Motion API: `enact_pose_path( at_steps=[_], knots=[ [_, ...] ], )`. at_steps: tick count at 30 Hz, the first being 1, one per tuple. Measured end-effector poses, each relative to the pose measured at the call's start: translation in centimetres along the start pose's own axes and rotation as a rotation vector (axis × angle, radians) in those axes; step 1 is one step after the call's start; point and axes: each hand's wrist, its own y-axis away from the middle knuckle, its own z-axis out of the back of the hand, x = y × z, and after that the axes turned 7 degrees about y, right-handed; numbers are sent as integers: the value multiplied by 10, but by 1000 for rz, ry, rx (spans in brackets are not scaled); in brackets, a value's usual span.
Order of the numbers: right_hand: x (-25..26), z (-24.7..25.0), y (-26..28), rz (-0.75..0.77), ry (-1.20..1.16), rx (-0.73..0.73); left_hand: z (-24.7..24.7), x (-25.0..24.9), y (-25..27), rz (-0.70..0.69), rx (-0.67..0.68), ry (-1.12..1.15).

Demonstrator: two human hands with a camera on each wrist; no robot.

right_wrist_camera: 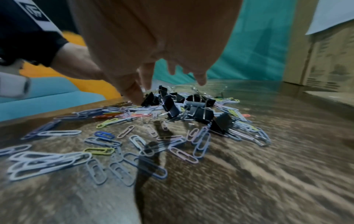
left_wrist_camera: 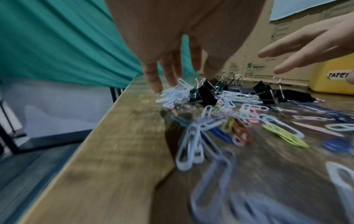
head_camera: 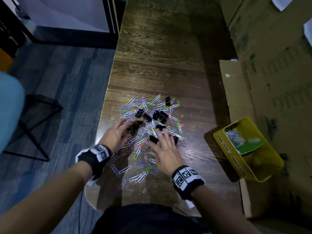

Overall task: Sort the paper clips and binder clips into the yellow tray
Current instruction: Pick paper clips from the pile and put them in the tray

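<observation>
A heap of coloured paper clips (head_camera: 140, 176) mixed with black binder clips (head_camera: 159, 115) lies on the wooden table (head_camera: 160, 56). My left hand (head_camera: 124, 128) reaches into the heap's left side. Its straight fingers (left_wrist_camera: 153, 81) point down and touch pale paper clips (left_wrist_camera: 172, 97) beside a binder clip (left_wrist_camera: 206, 94). My right hand (head_camera: 162, 137) hovers with spread fingers over the near right part of the heap. Its thumb tip (right_wrist_camera: 134, 97) is close to a binder clip (right_wrist_camera: 151, 100). Neither hand holds anything. The yellow tray (head_camera: 236, 164) stands at the right, with paper clips (head_camera: 234, 137) in its far compartment.
Cardboard boxes (head_camera: 270, 65) line the table's right side, just behind the tray. The table's left edge (head_camera: 104, 105) runs close to my left hand. On the floor to the left are a blue seat (head_camera: 10, 107) and a black frame (head_camera: 33, 125).
</observation>
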Motion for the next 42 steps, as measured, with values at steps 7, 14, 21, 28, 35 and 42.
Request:
enact_pose_path(
  at_steps=[7, 14, 21, 28, 35, 42],
  knots=[
    [-4, -21, -15, 130, 172, 182, -46, 17, 85, 231, 147, -79],
    [-23, -10, -11, 15, 137, 95, -91, -35, 86, 84, 366, -147],
    [-29, -37, 34, 100, -75, -35, -59, -37, 80, -57, 259, 59],
    [-21, -45, 50, -60, -86, 58, -4, -9, 105, 397, 341, -116],
    [3, -41, 45, -60, -88, 96, -51, -52, 82, 239, 304, -52],
    [3, -36, 39, -252, -12, 130, -23, -61, 66, 120, 500, -136]
  ],
)
